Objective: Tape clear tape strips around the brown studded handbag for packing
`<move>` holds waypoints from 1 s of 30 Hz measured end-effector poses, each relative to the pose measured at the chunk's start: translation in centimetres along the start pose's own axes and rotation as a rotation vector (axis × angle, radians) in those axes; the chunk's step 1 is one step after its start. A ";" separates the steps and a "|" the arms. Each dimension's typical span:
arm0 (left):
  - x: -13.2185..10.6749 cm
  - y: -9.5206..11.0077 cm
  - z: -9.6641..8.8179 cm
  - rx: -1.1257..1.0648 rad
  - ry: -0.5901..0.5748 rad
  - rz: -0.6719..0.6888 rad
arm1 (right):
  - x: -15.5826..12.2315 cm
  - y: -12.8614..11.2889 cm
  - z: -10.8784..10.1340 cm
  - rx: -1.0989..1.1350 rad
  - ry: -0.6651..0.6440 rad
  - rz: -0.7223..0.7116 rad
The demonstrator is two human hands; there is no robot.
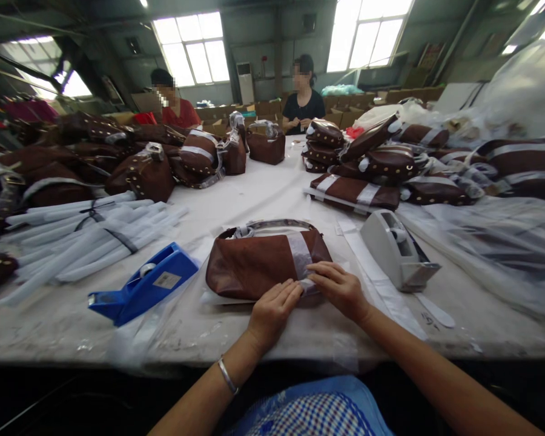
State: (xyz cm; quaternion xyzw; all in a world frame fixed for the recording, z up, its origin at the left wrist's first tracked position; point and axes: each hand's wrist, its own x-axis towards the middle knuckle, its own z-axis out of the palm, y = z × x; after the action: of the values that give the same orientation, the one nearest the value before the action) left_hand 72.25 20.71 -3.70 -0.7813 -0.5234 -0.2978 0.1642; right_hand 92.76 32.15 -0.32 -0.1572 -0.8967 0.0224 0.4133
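Observation:
A brown handbag [254, 266] lies on its side in front of me, its wrapped handle arching along the far edge. A pale wrapping strip [298, 251] runs across the right part of the bag. My left hand [275, 309] rests with outstretched fingers on the bag's near edge, just left of the strip's lower end. My right hand [343, 290] is closed, fingers bent and pinching at the strip near that edge. Their fingertips are close together, and the strip's end is partly hidden beneath them.
A blue tape dispenser [152, 281] stands left, a grey tape dispenser [397, 251] right. White tubes [95, 236] lie bundled at left. Brown bags [200, 151] pile up on the left, more bags [367, 160] on the right beside plastic sheets [485, 242]. Two people are across the table.

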 end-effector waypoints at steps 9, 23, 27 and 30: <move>0.0 0.1 -0.2 -0.018 0.009 -0.016 | -0.4 0.0 -0.1 -0.013 0.004 0.012; 0.6 -0.1 -1.1 0.056 -0.037 0.093 | 1.7 -0.6 0.1 0.077 -0.096 0.415; 0.8 0.2 -1.1 0.092 -0.040 0.086 | 1.5 -0.7 0.0 0.098 -0.073 0.393; 1.0 0.4 -1.0 0.074 -0.022 0.030 | 1.1 -0.7 -0.1 0.108 -0.057 0.338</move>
State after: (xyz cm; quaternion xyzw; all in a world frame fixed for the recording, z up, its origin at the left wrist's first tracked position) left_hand 72.57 20.72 -2.27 -0.7857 -0.5239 -0.2672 0.1919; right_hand 91.95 31.78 0.69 -0.2825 -0.8662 0.1442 0.3861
